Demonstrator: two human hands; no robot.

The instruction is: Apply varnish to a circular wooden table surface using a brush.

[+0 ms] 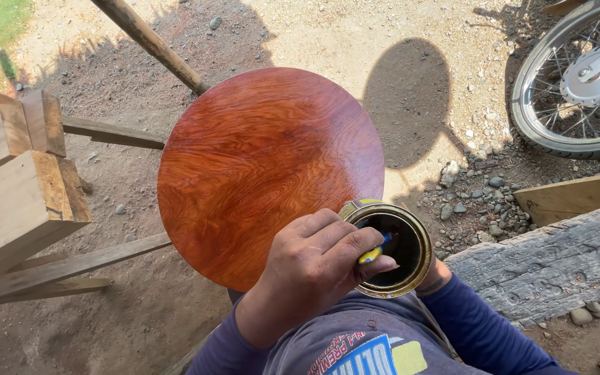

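My left hand is closed around a small brush with a yellow and blue handle, whose tip is down inside an open round tin can with a dark inside. My right hand is under the can's far side and holds it. Only its wrist shows, beside a dark blue sleeve. Just behind the can a round wooden board, glossy reddish-orange with wavy grain, lies flat. The can overlaps the board's near right edge.
Pale wooden blocks and slats stand at the left. A wooden pole leans in behind the board. A weathered beam, a plank and a motorbike wheel are at the right, on gravel and dirt.
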